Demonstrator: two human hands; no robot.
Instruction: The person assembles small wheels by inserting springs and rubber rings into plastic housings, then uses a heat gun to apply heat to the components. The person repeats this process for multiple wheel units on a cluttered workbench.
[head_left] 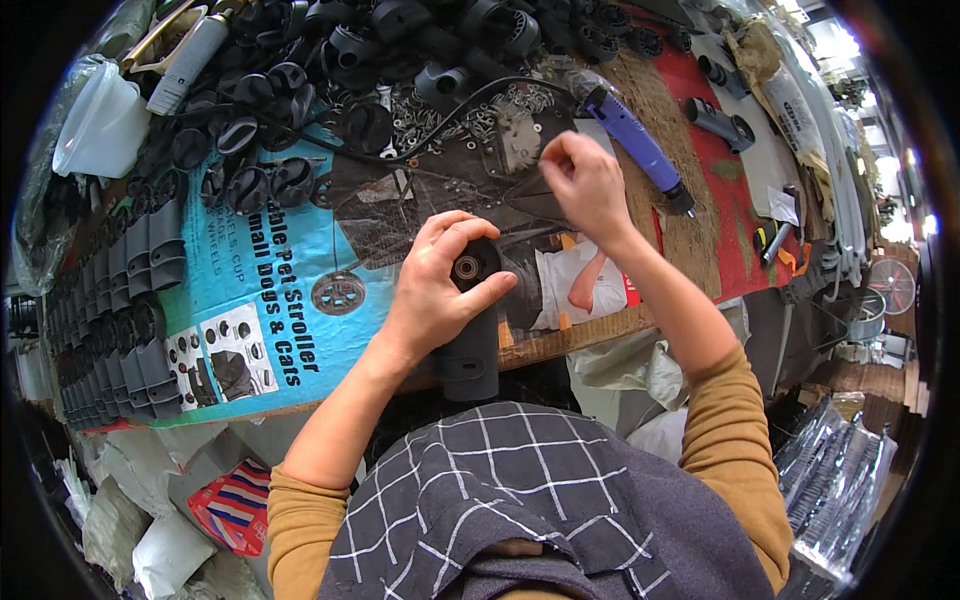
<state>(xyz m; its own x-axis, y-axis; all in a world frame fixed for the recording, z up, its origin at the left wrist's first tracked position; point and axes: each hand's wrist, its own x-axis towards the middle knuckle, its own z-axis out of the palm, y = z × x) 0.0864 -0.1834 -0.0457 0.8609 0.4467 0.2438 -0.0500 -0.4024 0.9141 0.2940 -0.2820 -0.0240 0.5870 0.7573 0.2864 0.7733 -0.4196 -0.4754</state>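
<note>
My left hand [428, 285] is wrapped round the upper end of a black plastic part [467, 368] at the table's front edge. A round metal piece like a bearing [466, 268] shows in that end, between thumb and fingers. The part's long flat body hangs toward me over the edge. My right hand [590, 185] is raised to the right of it, thumb and fingertips pressed together. Whatever those fingertips may hold is too small to make out. Beyond them lie loose metal nuts and bolts [425, 125]. A purple-blue electric screwdriver [640, 145] lies just right of this hand.
Black plastic parts [390, 25] are heaped along the back. Rows of black pieces [130, 270] line the left side of a blue printed sheet [225, 290]. A black cable [460, 98] crosses the hardware. Far right are a screwdriver [775, 240] and wheel-like parts [720, 125].
</note>
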